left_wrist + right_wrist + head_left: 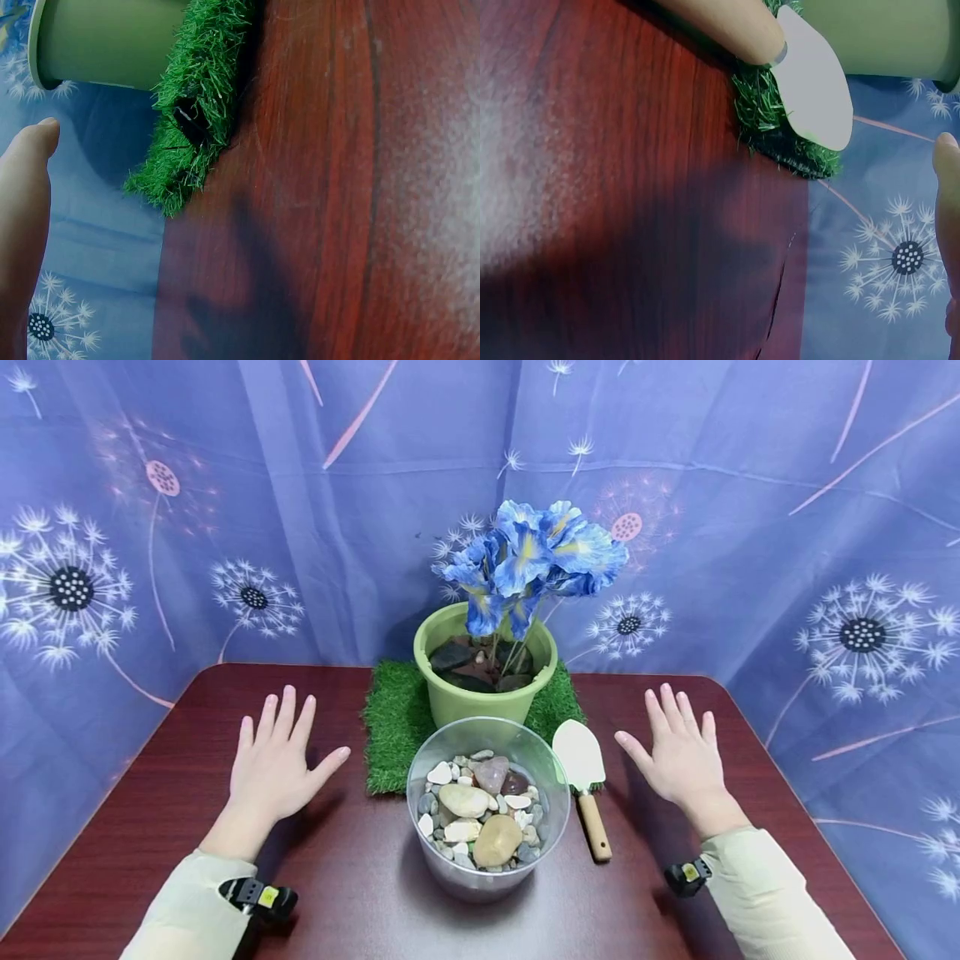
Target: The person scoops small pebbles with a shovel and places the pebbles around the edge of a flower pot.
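Observation:
My left hand point(273, 772) is held flat over the left of the table, fingers straight and thumb spread, holding nothing. On the other side my right hand point(681, 764) is spread the same way, nearest to a trowel point(579, 756) with a white blade and wooden handle. Between the hands stands a clear plastic container point(480, 883) with pebbles and larger stones point(465, 802) inside. Behind it, a green pot point(480, 706) holds blue artificial-looking flowers point(525, 556) and dark stones. Only the thumb point(30, 195) of the left hand shows in the left wrist view.
Under the pot lies a green artificial grass mat point(392, 735), and the trowel's blade tip rests over its right edge. The dark red wooden table point(330, 893) ends at a blue dandelion-print curtain point(322, 568) behind and on both sides.

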A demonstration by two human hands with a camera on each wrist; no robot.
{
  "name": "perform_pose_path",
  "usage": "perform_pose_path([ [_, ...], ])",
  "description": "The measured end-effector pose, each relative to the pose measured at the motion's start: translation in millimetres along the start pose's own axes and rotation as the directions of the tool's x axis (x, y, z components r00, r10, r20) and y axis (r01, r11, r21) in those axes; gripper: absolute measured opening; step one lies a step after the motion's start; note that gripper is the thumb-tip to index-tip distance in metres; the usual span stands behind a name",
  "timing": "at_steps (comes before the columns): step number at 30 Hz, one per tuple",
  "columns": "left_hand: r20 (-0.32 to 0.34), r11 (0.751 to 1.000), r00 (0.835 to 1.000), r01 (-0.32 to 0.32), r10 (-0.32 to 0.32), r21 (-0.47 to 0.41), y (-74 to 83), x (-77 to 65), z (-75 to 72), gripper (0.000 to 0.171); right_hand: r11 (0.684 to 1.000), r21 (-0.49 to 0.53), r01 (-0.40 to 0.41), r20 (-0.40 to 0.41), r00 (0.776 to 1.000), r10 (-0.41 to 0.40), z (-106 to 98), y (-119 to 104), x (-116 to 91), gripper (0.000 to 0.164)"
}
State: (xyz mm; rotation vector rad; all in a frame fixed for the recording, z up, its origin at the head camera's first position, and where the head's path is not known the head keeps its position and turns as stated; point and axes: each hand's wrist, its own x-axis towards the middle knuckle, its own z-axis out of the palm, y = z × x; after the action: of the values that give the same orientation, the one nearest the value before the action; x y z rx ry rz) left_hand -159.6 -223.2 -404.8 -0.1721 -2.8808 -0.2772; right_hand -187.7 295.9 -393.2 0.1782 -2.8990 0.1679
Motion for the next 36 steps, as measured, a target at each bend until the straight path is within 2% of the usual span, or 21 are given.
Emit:
perform_pose_path([
  [12, 0.007, 1.000, 1.000, 0.011, -0.011, -0.006, 1.0, -3.8, -2.0, 0.092, 1.000, -0.002, 0.008, -0.010, 1.000, -0.008, -3, -8, 0, 0.084],
  [20, -0.003, 1.000, 1.000, -0.008, 0.008, -0.027, 5.8, -5.8, 0.6, 0.091, 1.000, 0.000, 0.019, -0.010, 1.000, -0.019, -3, -12, -3, 0.085],
  [29, 0.004, 0.998, 1.000, -0.006, 0.006, -0.067, 11.2, -9.3, 4.0, 0.092, 1.000, 0.013, 0.024, 0.005, 1.000, -0.024, -3, -21, -7, 0.083],
  [36, 0.011, 0.993, 1.000, -0.003, 0.005, -0.114, 14.4, -8.1, 6.3, 0.092, 0.998, 0.062, 0.028, 0.023, 0.999, -0.030, -4, -30, -11, 0.082],
])
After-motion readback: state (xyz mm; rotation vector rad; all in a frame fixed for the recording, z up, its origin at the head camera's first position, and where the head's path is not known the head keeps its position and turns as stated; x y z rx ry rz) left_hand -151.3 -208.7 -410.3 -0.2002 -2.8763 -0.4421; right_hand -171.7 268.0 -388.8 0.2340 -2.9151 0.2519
